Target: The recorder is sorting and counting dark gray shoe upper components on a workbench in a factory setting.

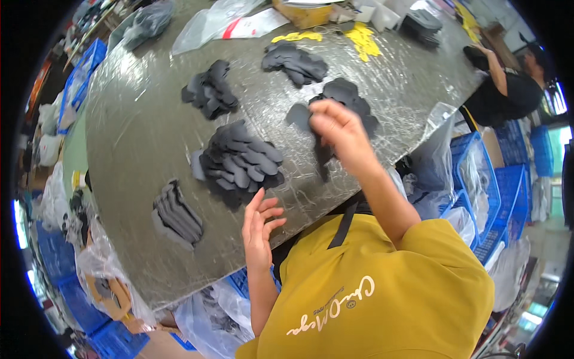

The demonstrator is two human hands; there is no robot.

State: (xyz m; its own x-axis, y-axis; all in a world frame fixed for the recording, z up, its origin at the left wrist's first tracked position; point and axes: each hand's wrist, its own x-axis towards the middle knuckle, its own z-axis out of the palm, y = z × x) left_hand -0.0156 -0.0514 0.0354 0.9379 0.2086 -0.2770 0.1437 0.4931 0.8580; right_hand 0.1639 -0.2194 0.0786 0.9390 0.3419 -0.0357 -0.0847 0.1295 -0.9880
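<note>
My right hand is closed, its fingertips pinched at the edge of a dark grey flat piece with a rounded end. Below that hand, a darker strip shows against the table; whether it hangs from the fingers or lies flat, I cannot tell. Just behind the hand is a loose pile of similar dark grey pieces. My left hand is empty, fingers spread, near the table's front edge. It is close to the largest heap of overlapping grey pieces.
Further grey heaps lie at the back left and back middle, with a neat stack at left. Yellow cut-outs and a plastic bag are at the far edge. Blue crates stand at right, near another person.
</note>
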